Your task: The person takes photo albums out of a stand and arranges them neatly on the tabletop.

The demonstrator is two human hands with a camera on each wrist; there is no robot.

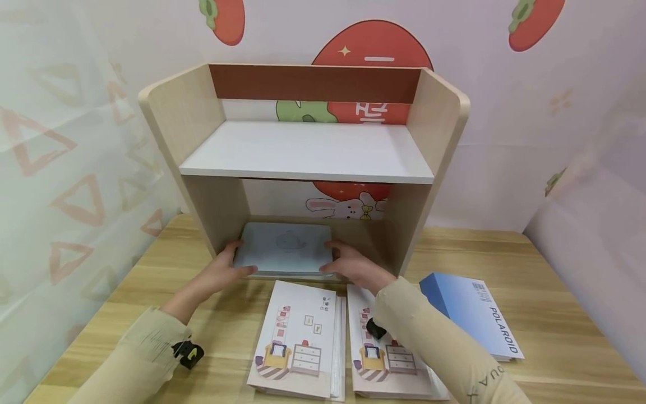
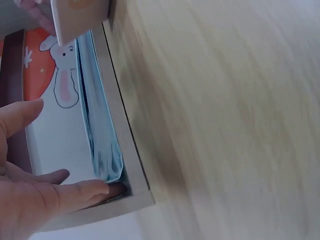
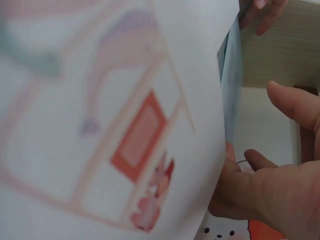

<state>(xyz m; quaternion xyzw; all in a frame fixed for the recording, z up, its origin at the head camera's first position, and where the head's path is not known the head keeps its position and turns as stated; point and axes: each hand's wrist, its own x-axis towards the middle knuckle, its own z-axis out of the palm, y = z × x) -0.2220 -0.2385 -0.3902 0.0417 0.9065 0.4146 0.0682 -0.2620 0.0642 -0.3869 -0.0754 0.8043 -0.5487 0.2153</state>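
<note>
A light blue album (image 1: 285, 247) with a faint whale drawing on its cover lies flat on the bottom board of a small shelf unit (image 1: 308, 150). At its left side is my left hand (image 1: 222, 272), fingers extended along the edge; in the left wrist view the fingertips touch the album's end (image 2: 102, 125) and the thumb stands away from it. My right hand (image 1: 353, 265) is at the opposite side, its fingers mostly straight against the edge. In the right wrist view a white printed cover (image 3: 150, 130) hides part of the album.
Two white albums (image 1: 292, 342) with printed furniture lie on the wooden table (image 1: 222, 331) in front of the shelf; my right forearm passes over one. To the right lies a blue-and-white POLAROID box-like album (image 1: 471, 314). The white upper board (image 1: 308, 148) spans above my hands.
</note>
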